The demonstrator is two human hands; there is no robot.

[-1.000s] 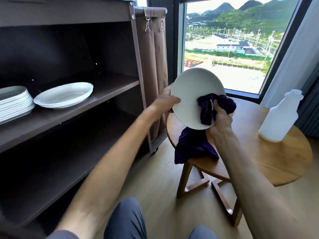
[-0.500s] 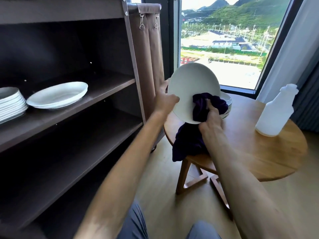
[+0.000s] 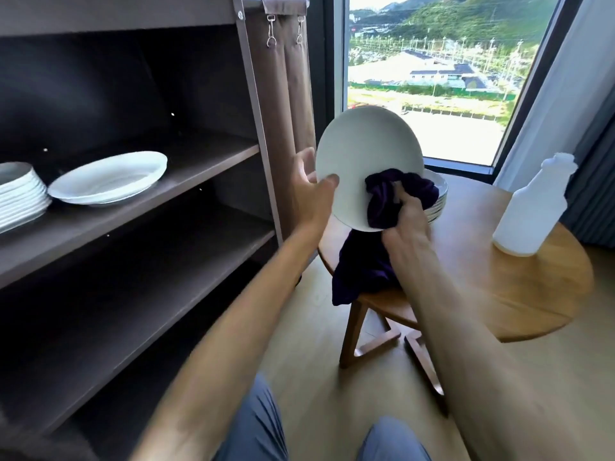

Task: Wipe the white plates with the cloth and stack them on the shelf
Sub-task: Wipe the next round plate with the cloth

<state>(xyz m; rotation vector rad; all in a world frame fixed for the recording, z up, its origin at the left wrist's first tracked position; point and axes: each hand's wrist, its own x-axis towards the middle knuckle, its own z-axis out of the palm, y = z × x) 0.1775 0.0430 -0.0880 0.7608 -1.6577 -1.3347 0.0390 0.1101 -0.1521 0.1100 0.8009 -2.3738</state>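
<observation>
The left hand (image 3: pixel 312 197) grips a white plate (image 3: pixel 361 158) by its left rim, thumb curled over the near face and fingers behind, holding it tilted up on edge in the air above the near edge of a round wooden table (image 3: pixel 499 287). The plate's face is plain, smooth and matte white, with no marks that can be made out. Against its lower right part the right hand (image 3: pixel 404 227) clutches a bunched dark purple cloth (image 3: pixel 382 201) and presses it to the plate; the loose rest of the cloth hangs down below that hand, over the table's edge.

Just behind the held plate and cloth, a stack of white plates (image 3: pixel 439 197) rests on the table, mostly hidden by them. Farther right of the right hand stands a white plastic bottle (image 3: pixel 529 211), well apart from the plates.

To the left of the left hand is a dark brown shelf (image 3: pixel 139 207). On its upper board lies a single white plate (image 3: pixel 109 178), and beside it at the frame's edge a taller pile of white plates (image 3: pixel 20 194). Beyond the table is a window (image 3: pixel 432 78).
</observation>
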